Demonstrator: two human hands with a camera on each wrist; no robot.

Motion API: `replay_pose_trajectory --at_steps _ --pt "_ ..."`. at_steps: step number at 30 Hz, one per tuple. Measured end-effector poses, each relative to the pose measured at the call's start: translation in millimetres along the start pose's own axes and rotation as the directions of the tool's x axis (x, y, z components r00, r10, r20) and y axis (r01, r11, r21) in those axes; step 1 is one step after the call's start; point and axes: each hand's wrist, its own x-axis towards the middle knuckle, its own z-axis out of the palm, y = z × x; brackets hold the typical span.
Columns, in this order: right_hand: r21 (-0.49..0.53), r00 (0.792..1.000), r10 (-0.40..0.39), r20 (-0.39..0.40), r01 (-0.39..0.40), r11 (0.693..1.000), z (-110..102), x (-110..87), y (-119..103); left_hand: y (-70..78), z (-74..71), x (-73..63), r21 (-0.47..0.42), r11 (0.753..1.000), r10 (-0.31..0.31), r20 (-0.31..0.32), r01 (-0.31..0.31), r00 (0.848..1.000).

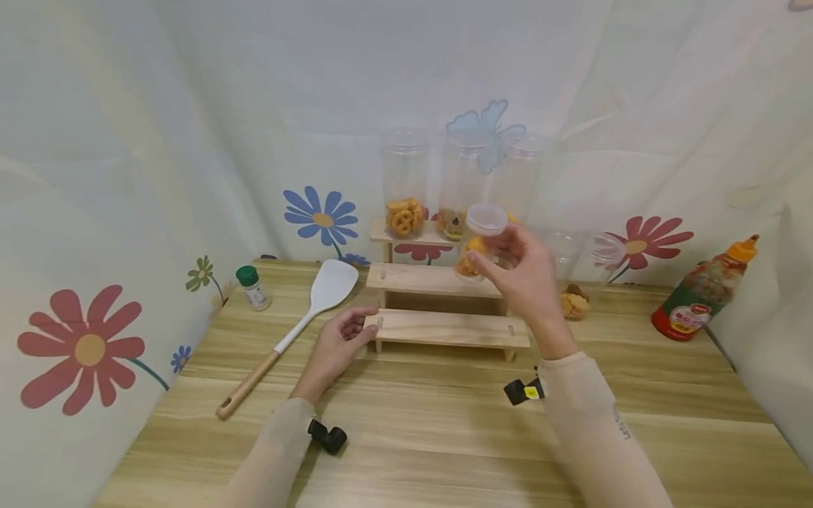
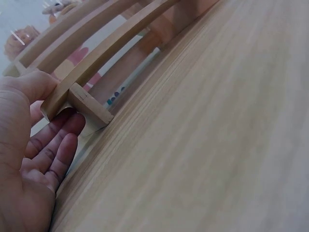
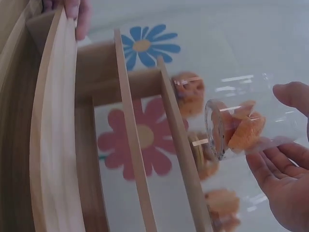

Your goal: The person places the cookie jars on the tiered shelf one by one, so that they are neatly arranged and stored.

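My right hand (image 1: 530,279) holds a clear lidded jar (image 1: 471,267) with orange snack pieces at its bottom, in front of the top tier of a stepped wooden shelf (image 1: 444,324). In the right wrist view, the thumb and fingers grip the jar (image 3: 241,123) from both sides, and its base is apart from the boards. At the shelf's left end, my left hand (image 1: 333,349) pinches the lowest board. The left wrist view has the thumb over that board (image 2: 91,65) and the fingers curled beneath it. Three tall clear jars (image 1: 404,183) with snacks stand on the top tier.
Two more clear jars (image 1: 574,305) stand on the table right of the shelf. Farther right is a sauce bottle (image 1: 695,300) with an orange cap. A white spatula (image 1: 333,284) with a wooden handle and a green-capped shaker (image 1: 254,289) are at left. A flowered curtain surrounds the table.
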Motion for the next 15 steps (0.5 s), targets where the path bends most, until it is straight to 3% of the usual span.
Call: replay_pose_trajectory --at_steps 8,15 --pt "0.111 0.997 0.026 0.076 -0.034 0.993 49.1 18.9 -3.5 0.0 1.0 0.1 -0.003 1.000 0.011 0.002 -0.011 1.000" --pt "0.104 0.990 0.079 0.113 -0.091 0.990 85.7 26.7 -0.5 -0.4 -0.2 1.3 -0.004 1.000 0.013 0.008 -0.013 1.000"
